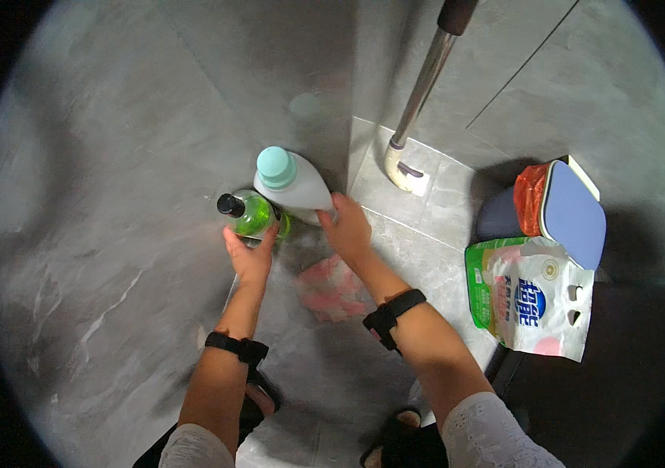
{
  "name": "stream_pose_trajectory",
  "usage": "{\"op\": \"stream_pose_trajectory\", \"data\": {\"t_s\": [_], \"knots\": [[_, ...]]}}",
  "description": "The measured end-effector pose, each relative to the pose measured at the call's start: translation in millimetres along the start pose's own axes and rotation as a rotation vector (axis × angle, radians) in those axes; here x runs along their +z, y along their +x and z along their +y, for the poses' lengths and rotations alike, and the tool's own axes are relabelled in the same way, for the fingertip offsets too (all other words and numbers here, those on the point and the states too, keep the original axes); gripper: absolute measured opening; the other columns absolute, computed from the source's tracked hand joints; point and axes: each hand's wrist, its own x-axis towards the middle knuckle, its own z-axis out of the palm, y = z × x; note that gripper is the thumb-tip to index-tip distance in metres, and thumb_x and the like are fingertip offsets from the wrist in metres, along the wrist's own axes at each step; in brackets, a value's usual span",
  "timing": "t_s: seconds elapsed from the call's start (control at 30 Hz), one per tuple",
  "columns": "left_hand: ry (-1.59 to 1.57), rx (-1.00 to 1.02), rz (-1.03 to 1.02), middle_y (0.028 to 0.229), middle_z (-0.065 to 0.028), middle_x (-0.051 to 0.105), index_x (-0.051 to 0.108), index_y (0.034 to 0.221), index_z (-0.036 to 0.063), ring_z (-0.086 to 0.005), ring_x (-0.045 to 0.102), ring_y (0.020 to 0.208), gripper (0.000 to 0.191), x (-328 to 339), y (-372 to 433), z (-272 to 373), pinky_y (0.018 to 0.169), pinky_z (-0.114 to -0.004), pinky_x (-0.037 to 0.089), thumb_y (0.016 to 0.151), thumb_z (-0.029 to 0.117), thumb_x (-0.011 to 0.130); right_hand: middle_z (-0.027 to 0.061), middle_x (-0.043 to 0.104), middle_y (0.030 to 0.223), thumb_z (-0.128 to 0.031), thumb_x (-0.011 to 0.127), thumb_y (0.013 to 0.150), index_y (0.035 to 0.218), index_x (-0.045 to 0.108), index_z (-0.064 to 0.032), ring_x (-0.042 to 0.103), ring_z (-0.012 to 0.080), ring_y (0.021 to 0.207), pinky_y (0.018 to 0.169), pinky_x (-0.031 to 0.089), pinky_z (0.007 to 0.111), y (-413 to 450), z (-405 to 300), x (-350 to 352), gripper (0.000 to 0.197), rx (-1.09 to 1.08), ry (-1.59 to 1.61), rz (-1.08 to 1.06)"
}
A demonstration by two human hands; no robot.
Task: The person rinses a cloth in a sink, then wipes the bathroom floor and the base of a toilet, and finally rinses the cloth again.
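Observation:
My left hand [253,251] is closed around a clear bottle of green liquid [253,215] with a black cap. Right beside it stands a white plastic bottle [303,187] with a mint-green screw cap. The fingers of my right hand [349,228] grip the white bottle near its right edge, at what looks like its handle. Both bottles are close to the grey wall on the left, and their lower parts are partly hidden. Below my hands, a pink and white cloth [335,289] lies flat on the tiled floor.
A mop [420,88] with a metal pole leans in the wall corner. At right stand a blue lidded bin [575,205] with a red liner and a white and green refill bag [537,298] bearing writing. A dark cabinet [613,380] lies below them. My feet are at the bottom.

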Motion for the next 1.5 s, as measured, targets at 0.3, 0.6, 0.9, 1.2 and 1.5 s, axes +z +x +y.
{"op": "stream_pose_trajectory", "data": {"t_s": [0.3, 0.6, 0.9, 1.2, 1.5], "knots": [[-0.065, 0.270, -0.172, 0.109, -0.0140, 0.065, 0.047, 0.117, 0.0066, -0.0301, 0.063, 0.101, 0.058, 5.4, -45.3, 56.2, 0.085, -0.040, 0.048, 0.073, 0.023, 0.082, 0.0150, 0.063, 0.106, -0.021, 0.059, 0.091, 0.111, 0.058, -0.0082, 0.058, 0.0378, 0.097, 0.080, 0.047, 0.046, -70.4, -0.5, -69.4, 0.024, 0.273, 0.175, -0.005], [-0.185, 0.329, -0.535, 0.110, -0.0173, 0.063, 0.048, 0.124, 0.0027, -0.0338, 0.061, 0.103, 0.067, 88.6, -125.6, 100.0, 0.088, -0.042, 0.048, 0.070, 0.021, 0.083, 0.0144, 0.054, 0.102, -0.008, 0.065, 0.086, 0.108, 0.060, -0.0019, 0.057, 0.0307, 0.086, 0.078, 0.047, 0.036, -175.5, 71.9, -129.7, 0.024, 0.276, -0.069, 0.537], [-0.034, 0.497, -0.761, 0.120, -0.0180, 0.059, 0.045, 0.131, 0.0050, -0.0371, 0.053, 0.115, 0.082, 172.9, -186.0, 131.9, 0.093, -0.047, 0.044, 0.065, 0.031, 0.086, 0.0160, 0.047, 0.113, -0.013, 0.062, 0.091, 0.120, 0.046, 0.0012, 0.050, 0.0251, 0.101, 0.080, 0.047, 0.034, -253.4, 129.8, -118.5, 0.036, 0.718, 0.320, 0.937], [0.054, 0.474, -0.650, 0.118, -0.0156, 0.060, 0.051, 0.129, 0.0051, -0.0330, 0.056, 0.112, 0.066, 134.3, -173.6, 78.8, 0.096, -0.041, 0.044, 0.073, 0.026, 0.080, 0.0162, 0.057, 0.120, -0.011, 0.065, 0.084, 0.117, 0.055, -0.0037, 0.057, 0.0306, 0.107, 0.091, 0.046, 0.042, -216.6, 55.9, -68.8, 0.036, 0.120, 0.024, 0.040], [-0.318, -0.276, -0.552, 0.103, -0.0081, 0.070, 0.070, 0.103, -0.0012, -0.0147, 0.064, 0.092, 0.018, 40.1, -83.1, -4.1, 0.085, -0.029, 0.050, 0.090, 0.010, 0.066, 0.0186, 0.031, 0.151, -0.036, 0.047, 0.094, 0.146, 0.036, -0.0101, 0.023, 0.0358, 0.144, 0.113, 0.020, 0.053, -96.9, 82.7, 22.8, 0.059, 0.111, 0.121, -0.308]]}}
